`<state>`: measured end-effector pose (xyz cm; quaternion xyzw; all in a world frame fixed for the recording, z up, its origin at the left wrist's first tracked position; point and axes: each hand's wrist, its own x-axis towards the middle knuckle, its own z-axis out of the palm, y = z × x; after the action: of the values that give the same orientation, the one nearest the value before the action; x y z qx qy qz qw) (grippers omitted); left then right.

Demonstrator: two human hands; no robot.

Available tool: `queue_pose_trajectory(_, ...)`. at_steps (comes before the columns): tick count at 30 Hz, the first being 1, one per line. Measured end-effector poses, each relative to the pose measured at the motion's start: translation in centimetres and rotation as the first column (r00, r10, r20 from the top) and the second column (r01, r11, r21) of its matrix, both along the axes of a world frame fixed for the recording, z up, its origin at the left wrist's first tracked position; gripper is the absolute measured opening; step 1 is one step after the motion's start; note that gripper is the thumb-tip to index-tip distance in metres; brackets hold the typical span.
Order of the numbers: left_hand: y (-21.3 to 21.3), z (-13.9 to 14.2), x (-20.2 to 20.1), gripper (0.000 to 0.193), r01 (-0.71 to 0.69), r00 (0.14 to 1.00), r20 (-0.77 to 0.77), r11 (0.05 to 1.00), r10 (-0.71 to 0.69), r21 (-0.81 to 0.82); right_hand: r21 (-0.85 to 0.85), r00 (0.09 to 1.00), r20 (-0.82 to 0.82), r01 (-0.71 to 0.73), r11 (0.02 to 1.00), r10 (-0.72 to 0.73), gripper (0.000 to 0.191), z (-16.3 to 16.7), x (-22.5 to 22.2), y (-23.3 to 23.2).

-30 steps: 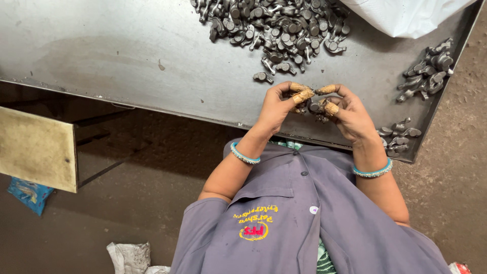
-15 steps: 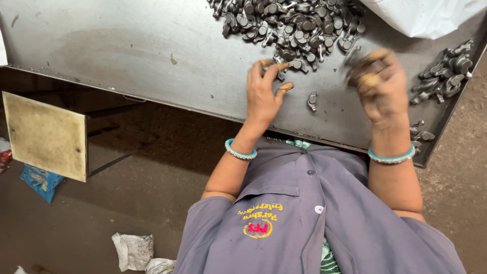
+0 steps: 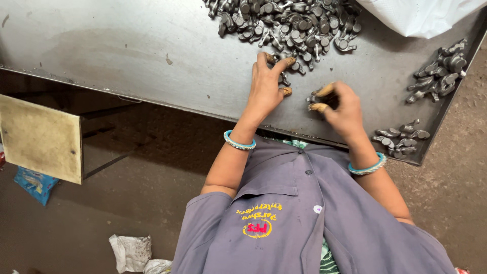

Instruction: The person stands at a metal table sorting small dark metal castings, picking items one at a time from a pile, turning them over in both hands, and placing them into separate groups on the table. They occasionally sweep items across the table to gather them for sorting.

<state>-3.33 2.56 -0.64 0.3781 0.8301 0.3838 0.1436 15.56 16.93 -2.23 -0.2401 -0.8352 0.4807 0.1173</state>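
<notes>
- A grey metal worktop [image 3: 127,56] is seen from above over a brown dirt floor [image 3: 152,167]; its near edge runs in front of the person's body.
- A large heap of small dark metal parts [image 3: 284,23] is spread along the far edge of the worktop, and a white sack [image 3: 426,15] lies at the far right corner.
- A smaller cluster of parts [image 3: 436,71] is placed by the right edge, and a third small group [image 3: 401,138] lies at the near right corner.
- The left hand [image 3: 266,86] is laid palm down on the worktop at the near fringe of the large heap, its fingers spread and released; the fingertips [image 3: 284,62], covered with tan wraps, are touching loose parts there.
- The right hand [image 3: 341,105] is held just beside the left one, close to the near edge, and is clenched around a dark metal part [image 3: 317,97], pinched between wrapped thumb and forefinger.
- A turquoise bangle is worn on each wrist, and a grey-violet shirt [image 3: 304,223] covers the person.
- A yellowish flat board [image 3: 40,137] is seen below the worktop's left part, with a blue packet [image 3: 33,182] and crumpled white plastic [image 3: 132,251] lying on the floor.
</notes>
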Motion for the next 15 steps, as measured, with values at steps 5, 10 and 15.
queue_pose_trajectory(5,0.1,0.1,1.2,0.074,0.029,0.998,0.050,0.999,-0.030,0.030,-0.848,0.942,-0.165,0.016,0.530,-0.292,0.043,-1.6,2.3,2.5)
queue_pose_trajectory(10,0.4,0.0,2.6,0.070,0.065,0.995,0.069,0.997,-0.068,0.050,-0.970,0.937,-0.128,-0.050,0.240,-0.324,0.047,-0.9,3.3,3.3)
queue_pose_trajectory(15,0.6,-0.5,4.0,0.068,0.095,0.994,0.056,0.995,-0.097,0.042,-0.933,0.988,-0.082,-0.031,0.359,-0.128,0.036,0.7,3.3,3.5)
